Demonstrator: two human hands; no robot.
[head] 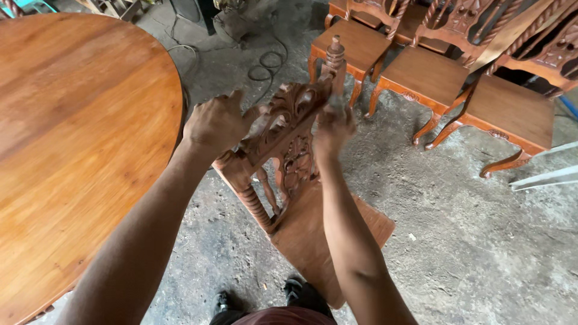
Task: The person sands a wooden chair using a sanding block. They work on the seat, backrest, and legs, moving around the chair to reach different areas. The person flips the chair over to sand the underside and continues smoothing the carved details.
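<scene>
Wooden carved chair back sits between left hand and right hand.

left of left-hand fingers: round wooden table blocks | beyond fingertips: open concrete floor, coiled cable | right of right-hand fingers: row of chairs closes way | under them: carved chair back

head cam | looks steeply down | close over carved chair | concrete floor
</scene>
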